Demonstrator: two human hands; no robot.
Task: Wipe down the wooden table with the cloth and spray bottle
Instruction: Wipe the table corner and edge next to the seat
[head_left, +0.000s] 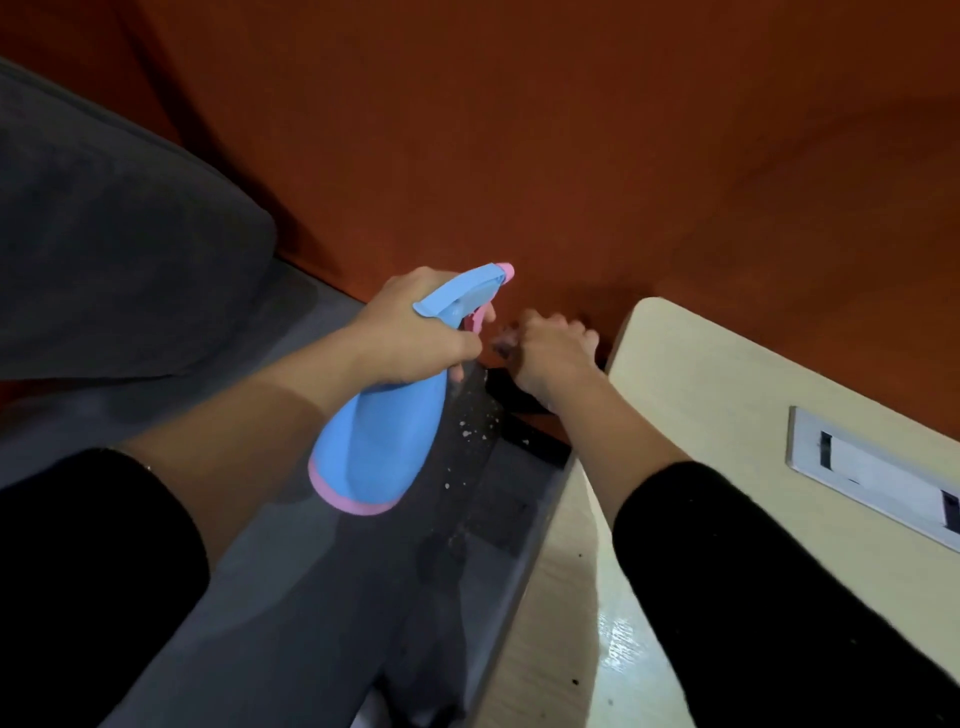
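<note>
One blue-and-pink plastic spray bottle (384, 441) gripped in left hand (410, 332), right hand (550, 358) curled at corner of pale wooden table (727, 374), contents blurred

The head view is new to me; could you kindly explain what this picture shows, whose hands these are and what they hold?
There is no machine here: a person wears a wide-angle camera on the head, so the one picture looks forward and down along both arms in black sleeves. The left hand grips a blue spray bottle with a pink nozzle and base, held in the air above the dark floor. The right hand reaches past the corner of the pale wooden table, close to the orange wall. Its fingers are curled, but it is blurred, so I cannot tell whether it holds anything. Set into the table is a metal plate with slots. A grey cushion lies at the left.
</note>
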